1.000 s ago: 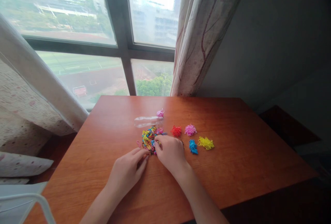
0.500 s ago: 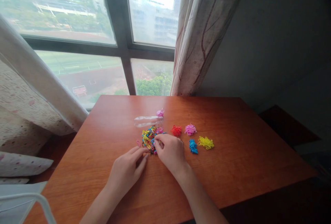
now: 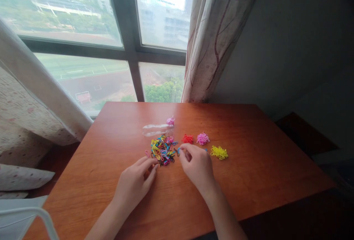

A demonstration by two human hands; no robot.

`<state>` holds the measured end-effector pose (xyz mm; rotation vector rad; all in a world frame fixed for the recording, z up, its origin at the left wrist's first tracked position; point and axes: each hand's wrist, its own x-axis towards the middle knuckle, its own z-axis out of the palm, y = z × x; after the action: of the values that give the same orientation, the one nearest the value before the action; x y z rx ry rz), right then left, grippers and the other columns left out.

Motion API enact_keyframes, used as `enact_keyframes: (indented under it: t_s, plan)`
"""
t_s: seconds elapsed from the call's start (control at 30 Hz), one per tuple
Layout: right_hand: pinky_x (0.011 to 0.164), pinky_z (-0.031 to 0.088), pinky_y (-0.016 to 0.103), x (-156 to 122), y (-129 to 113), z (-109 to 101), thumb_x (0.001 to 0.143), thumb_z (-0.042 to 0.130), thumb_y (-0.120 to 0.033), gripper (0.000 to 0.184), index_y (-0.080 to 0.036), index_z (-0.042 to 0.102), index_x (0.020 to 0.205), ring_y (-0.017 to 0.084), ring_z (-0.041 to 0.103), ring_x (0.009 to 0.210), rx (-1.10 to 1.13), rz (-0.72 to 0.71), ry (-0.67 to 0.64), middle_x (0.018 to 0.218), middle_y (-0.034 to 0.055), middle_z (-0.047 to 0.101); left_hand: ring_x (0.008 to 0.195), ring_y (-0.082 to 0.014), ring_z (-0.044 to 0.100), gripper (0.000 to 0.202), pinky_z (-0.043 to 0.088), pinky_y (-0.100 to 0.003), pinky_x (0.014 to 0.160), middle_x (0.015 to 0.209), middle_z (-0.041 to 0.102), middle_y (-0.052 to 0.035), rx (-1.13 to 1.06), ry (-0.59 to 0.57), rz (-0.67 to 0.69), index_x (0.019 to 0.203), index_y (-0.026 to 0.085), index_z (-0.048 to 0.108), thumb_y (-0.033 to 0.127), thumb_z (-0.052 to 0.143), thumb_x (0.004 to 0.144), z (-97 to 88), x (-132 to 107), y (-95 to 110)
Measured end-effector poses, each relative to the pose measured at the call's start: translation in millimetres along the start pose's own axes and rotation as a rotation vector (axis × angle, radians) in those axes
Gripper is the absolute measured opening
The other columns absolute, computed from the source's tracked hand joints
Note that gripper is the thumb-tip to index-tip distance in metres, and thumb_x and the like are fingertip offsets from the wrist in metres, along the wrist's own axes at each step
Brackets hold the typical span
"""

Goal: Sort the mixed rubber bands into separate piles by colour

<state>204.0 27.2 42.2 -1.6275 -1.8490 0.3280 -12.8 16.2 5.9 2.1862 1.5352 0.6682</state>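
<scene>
A mixed heap of small coloured rubber bands (image 3: 163, 149) lies mid-table. My right hand (image 3: 197, 165) is just right of the heap, fingers pinched on a small blue band at its tips. It covers most of the blue pile. My left hand (image 3: 134, 184) rests flat on the table (image 3: 262, 166), fingers stretched toward the heap's near edge, holding nothing. Sorted piles lie to the right: red (image 3: 188, 139), pink (image 3: 202, 139) and yellow (image 3: 219, 152).
A clear plastic bottle (image 3: 153, 129) lies on its side behind the heap, with a pink clump (image 3: 170, 121) at its mouth. Curtains hang at both sides of the window. A white chair frame (image 3: 33, 218) shows at lower left.
My right hand has left the mixed heap and moved right, over the blue pile, with a blue band pinched in its fingers. The left hand has stayed put.
</scene>
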Motion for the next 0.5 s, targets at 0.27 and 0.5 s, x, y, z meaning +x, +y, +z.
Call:
enact_keyframes:
  t_s: [0.27, 0.5]
  plan:
    - [0.053, 0.02, 0.027, -25.2, 63.0, -53.6, 0.088, 0.056, -0.02, 0.015, -0.024, 0.063, 0.075, 0.014, 0.053, 0.058, -0.394, 0.141, -0.078, 0.065, -0.0024, 0.062, 0.071, -0.0143, 0.065, 0.023, 0.046, -0.023, 0.061, 0.087, 0.069, 0.0001, 0.04, -0.018, 0.017, 0.098, 0.025, 0.067, 0.034, 0.047, 0.094, -0.6, -0.1, 0.9]
    - [0.053, 0.018, 0.027, -36.5, 69.0, -50.1, 0.089, 0.058, -0.019, 0.014, -0.025, 0.064, 0.078, 0.013, 0.057, 0.061, -0.464, 0.167, -0.173, 0.07, -0.0038, 0.065, 0.075, -0.0156, 0.066, 0.023, 0.048, -0.024, 0.064, 0.09, 0.07, -0.0009, 0.048, -0.025, 0.024, 0.097, 0.024, 0.067, 0.035, 0.047, 0.095, 0.0, -0.4, 1.3]
